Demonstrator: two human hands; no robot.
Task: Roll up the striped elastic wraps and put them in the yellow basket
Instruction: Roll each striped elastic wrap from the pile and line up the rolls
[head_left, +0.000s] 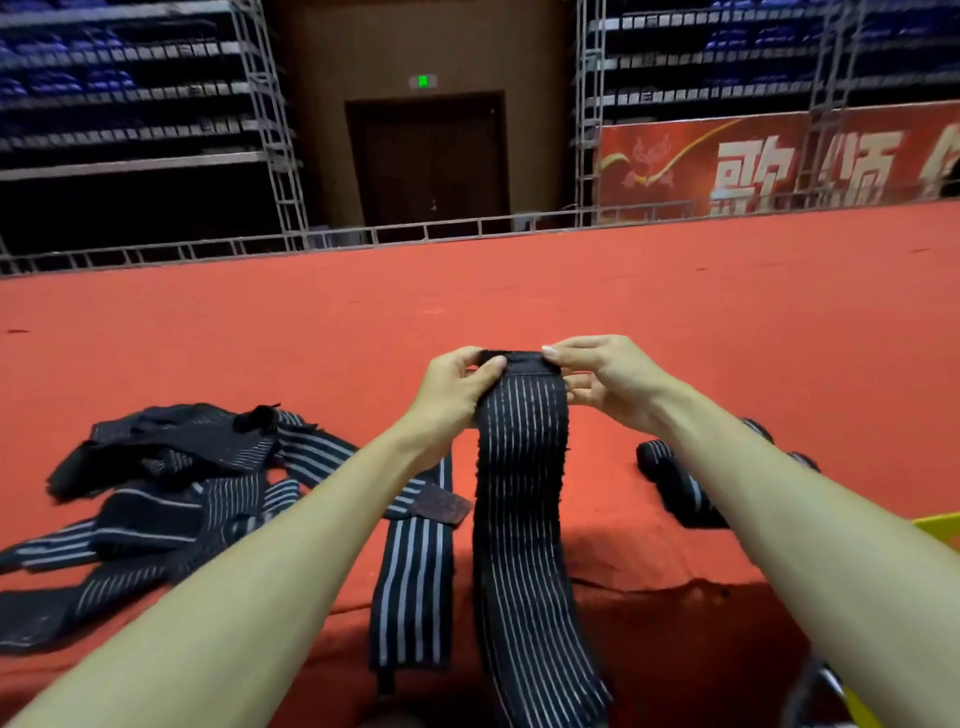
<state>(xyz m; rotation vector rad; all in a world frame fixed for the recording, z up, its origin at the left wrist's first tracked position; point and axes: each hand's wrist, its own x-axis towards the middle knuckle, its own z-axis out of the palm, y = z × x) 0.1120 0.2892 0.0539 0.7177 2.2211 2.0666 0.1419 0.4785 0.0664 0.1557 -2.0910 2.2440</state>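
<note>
One wrap (522, 467) is pinched at its top end by left hand (457, 395) and right hand (608, 379). One flat wrap (415, 587) is laid at the front edge of the carpet (519, 291); pile (171, 483) leftward, count unclear.

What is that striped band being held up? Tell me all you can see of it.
The held wrap is a long black band of stretchy-looking fabric with thin pale lengthwise stripes. Its plain black top end is pinched at both corners by the left hand and right hand; the rest hangs down toward the person, above the red cloth.
</note>
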